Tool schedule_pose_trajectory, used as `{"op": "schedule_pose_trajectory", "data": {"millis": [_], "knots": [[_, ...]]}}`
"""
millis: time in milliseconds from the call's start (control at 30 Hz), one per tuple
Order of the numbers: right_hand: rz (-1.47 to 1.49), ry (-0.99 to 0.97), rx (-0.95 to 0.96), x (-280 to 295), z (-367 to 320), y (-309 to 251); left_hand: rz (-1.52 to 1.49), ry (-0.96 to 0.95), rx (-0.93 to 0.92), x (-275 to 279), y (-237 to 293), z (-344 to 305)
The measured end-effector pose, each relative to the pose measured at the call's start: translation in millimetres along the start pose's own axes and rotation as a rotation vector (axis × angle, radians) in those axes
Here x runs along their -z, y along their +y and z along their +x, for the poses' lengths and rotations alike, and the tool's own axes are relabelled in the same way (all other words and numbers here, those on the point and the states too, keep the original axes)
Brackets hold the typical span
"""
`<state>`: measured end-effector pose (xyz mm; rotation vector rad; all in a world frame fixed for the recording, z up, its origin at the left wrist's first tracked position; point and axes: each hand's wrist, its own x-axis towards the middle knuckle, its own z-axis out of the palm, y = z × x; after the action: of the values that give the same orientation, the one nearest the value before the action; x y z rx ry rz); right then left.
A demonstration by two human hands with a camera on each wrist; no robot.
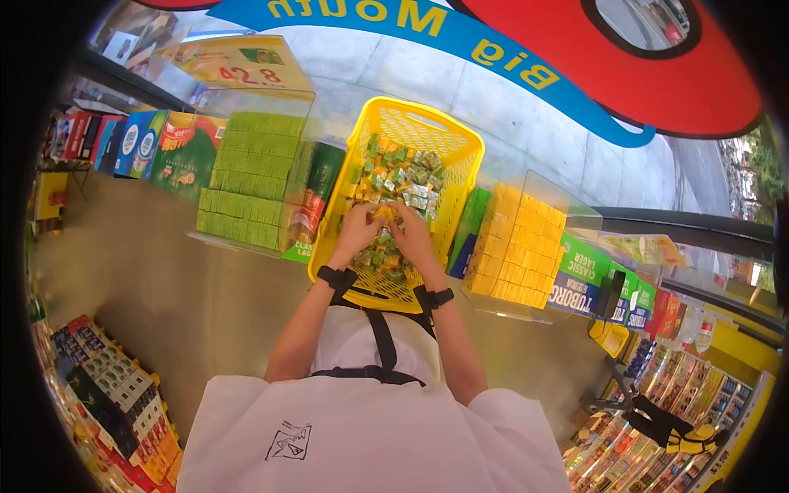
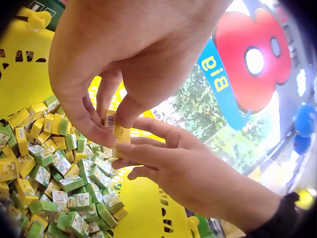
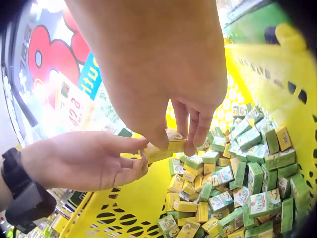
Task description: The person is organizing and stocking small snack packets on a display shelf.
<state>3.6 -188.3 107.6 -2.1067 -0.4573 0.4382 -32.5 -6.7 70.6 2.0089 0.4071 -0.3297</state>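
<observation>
Both hands meet over a yellow basket [image 1: 466, 148] filled with small green and yellow boxes [image 1: 415, 177]. Between the fingertips of the left hand [image 1: 357, 232] and the right hand [image 1: 413, 234] are small yellow boxes [image 3: 159, 152]. In the left wrist view, the left hand [image 2: 133, 54] pinches a yellow box [image 2: 110, 120] with a barcode, and the right hand [image 2: 183, 166] pinches at its lower end. From the right wrist, the right hand [image 3: 163, 74] grips from above, while the left hand [image 3: 86, 158] holds the other side.
Stacked green boxes [image 1: 251, 181] in a clear holder stand left of the basket, stacked yellow boxes [image 1: 518, 246] in another to the right. Beer cartons [image 1: 579, 279] line the row. A price sign [image 1: 238, 66] rises at the back left; a red and blue sign [image 1: 526, 57] hangs ahead.
</observation>
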Motion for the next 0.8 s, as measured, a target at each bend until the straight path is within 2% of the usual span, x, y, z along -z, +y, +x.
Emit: {"op": "schedule_pose_trajectory", "data": {"millis": [67, 200, 267, 467, 500, 567, 800], "knots": [[0.01, 0.029, 0.026, 17, -20, -13, -0.071, -0.008, -0.125, -4, 11, -14], [0.075, 0.086, 0.047, 34, -36, -21, -0.125, -0.044, -0.206, -8, 28, -26], [0.075, 0.091, 0.025, 38, -45, -22, -0.391, -0.113, -0.158, -11, 34, -34], [0.09, 0.122, 0.016, 47, -66, -23, -0.389, -0.255, -0.16, -15, 32, -40], [0.105, 0.128, 0.026, 48, -69, -23, -0.391, -0.252, -0.159, -14, 37, -44], [0.138, 0.11, 0.0, 52, -74, -22, -0.575, -0.286, -0.037, -11, 51, -55], [0.103, 0.078, 0.047, 55, -79, -33, -0.618, -0.314, -0.032, -8, 47, -62]]}}
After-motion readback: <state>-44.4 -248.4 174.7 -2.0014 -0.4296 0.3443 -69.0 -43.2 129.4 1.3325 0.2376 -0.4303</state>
